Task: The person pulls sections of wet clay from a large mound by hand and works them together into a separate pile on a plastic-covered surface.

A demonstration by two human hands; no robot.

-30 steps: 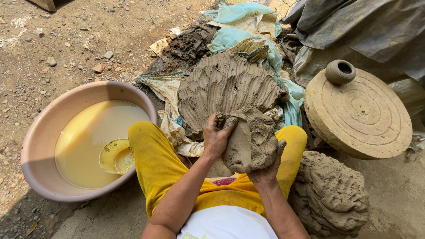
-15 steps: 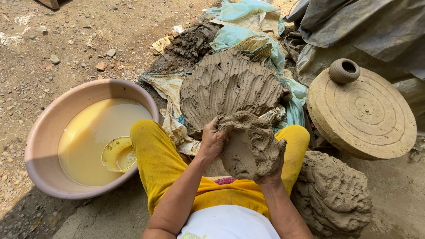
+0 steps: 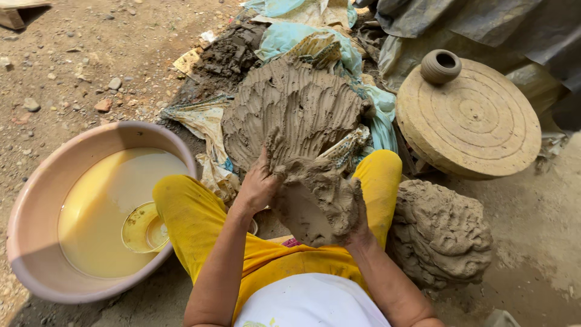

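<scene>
Wet clay lump held up between both hands, over the lap.

Left to right: basin (image 3: 36, 242) of murky water; left hand (image 3: 257, 184) and right hand (image 3: 358, 221) pressed flat against the clay lump (image 3: 315, 203); potter's wheel (image 3: 478, 121) beyond. Risk: the soft, sagging mass may tear and drop.

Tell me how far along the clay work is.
Done: one worked clay heap sits by the right knee, and a small pot stands on the wheel. In hand: left hand and right hand grip a clay lump. Left: the big furrowed mound.
</scene>
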